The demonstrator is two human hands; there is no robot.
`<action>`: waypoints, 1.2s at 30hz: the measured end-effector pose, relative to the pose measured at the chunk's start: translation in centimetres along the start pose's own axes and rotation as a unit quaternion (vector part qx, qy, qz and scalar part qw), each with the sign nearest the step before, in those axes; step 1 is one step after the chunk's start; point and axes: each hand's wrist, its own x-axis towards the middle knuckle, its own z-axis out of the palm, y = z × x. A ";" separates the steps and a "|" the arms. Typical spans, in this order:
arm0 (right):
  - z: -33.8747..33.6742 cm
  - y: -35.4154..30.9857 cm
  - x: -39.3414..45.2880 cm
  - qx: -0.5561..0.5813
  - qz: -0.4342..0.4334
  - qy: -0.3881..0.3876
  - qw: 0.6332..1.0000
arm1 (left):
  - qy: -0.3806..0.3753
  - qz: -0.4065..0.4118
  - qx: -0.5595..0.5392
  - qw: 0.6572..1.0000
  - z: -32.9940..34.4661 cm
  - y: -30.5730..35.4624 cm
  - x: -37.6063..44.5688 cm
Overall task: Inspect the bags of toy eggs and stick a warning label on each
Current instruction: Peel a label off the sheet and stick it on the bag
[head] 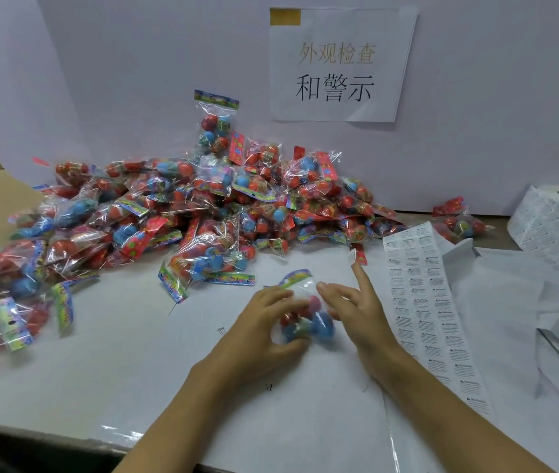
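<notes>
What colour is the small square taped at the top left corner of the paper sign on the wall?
Mustard yellow square on the white paper sign, seen in the head view.

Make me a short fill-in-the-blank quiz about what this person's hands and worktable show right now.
1. The left hand grips a clear bag of toy ____.
2. A small label sticks to the right hand's raised ____ fingertip.
3. The sheet of labels unrolls from a ____ at the table's right.
4. The pile of bags lies ____ the hands.

Missing words: eggs; index; roll; behind

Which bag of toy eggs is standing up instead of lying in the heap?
The bag at the back of the pile, leaning upright against the white wall, header card on top. The others lie flat or jumbled on the table.
</notes>
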 end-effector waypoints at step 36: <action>-1.3 -1.1 -0.4 0.117 -0.113 0.074 0.984 | 0.090 -0.221 -0.549 0.801 0.4 1.9 1.4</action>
